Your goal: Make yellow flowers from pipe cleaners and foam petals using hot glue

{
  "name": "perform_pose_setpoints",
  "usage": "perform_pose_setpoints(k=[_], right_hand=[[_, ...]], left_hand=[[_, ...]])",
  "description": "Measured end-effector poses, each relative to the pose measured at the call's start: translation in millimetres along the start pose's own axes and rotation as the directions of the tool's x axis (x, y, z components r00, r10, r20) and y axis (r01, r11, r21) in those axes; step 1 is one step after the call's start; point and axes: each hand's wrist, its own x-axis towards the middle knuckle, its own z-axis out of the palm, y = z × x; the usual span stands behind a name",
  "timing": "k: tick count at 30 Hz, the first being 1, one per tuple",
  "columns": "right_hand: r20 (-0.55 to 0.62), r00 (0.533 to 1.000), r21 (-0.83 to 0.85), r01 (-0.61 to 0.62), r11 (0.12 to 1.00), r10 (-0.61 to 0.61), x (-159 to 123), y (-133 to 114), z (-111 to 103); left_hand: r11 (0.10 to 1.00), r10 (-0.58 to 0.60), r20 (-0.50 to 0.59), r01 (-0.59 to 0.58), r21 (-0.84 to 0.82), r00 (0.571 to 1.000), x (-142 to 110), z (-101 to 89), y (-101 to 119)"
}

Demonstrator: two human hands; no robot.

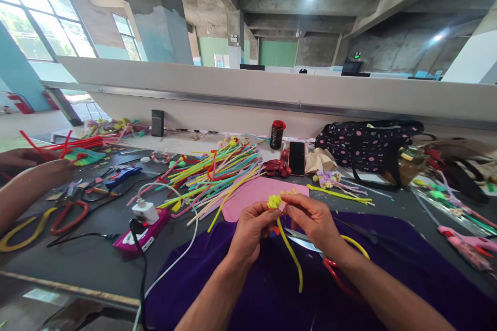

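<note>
My left hand (248, 232) is closed, pinching a bright yellow pipe cleaner flower (274, 201) just under its bunched head. A loose yellow stem (291, 256) hangs down from it and curves to the right. From the other side, my right hand (316, 220) pinches at the flower's edge with thumb and forefinger; a short yellow end shows above its fingers. Beneath the right hand lie scissors (305, 243) with red and yellow handles, their blades partly covered. A dark purple cloth (194, 274) spreads under both forearms, and a pink sheet (244, 200) lies just beyond my hands.
Loose pipe cleaners (209, 176) are heaped beyond my left hand. A magenta power strip (142, 232) with cables sits left. Farther back are a bottle (277, 134), a phone (296, 158) and a patterned bag (357, 150). Another person's hands (42, 168) work at far left; a pink glue gun (466, 243) lies right.
</note>
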Motion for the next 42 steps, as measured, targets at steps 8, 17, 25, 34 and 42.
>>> perform_pose_setpoints(k=[8, 17, 25, 34, 42], right_hand=[[0.066, 0.992, -0.287, -0.085, 0.954, 0.108, -12.7, -15.2, -59.4], [0.227, 0.911, -0.870, 0.030, 0.493, 0.345, -84.7, 44.0, -98.0], [0.202, 0.876, -0.951, 0.068, 0.302, 0.438, -75.6, 48.0, -94.2], [0.018, 0.920, -0.859, -0.186, 0.476, 0.391, -81.9, 41.8, -125.4], [0.095, 0.939, -0.228, -0.302, 0.926, 0.330, -81.0, 19.3, -93.5]], left_hand=[[0.956, -0.061, 0.211, 0.118, -0.268, 0.976, -2.4, -10.3, 14.1], [0.966, -0.032, 0.278, 0.102, -0.240, 0.960, -1.3, -8.1, 9.6], [0.971, -0.053, 0.219, 0.102, -0.216, 0.974, 4.6, -6.8, 7.5], [0.971, -0.072, 0.238, 0.123, -0.205, 0.969, 3.4, -4.3, 6.9], [0.957, -0.058, 0.257, 0.127, -0.262, 0.965, -0.7, -6.9, -0.9]])
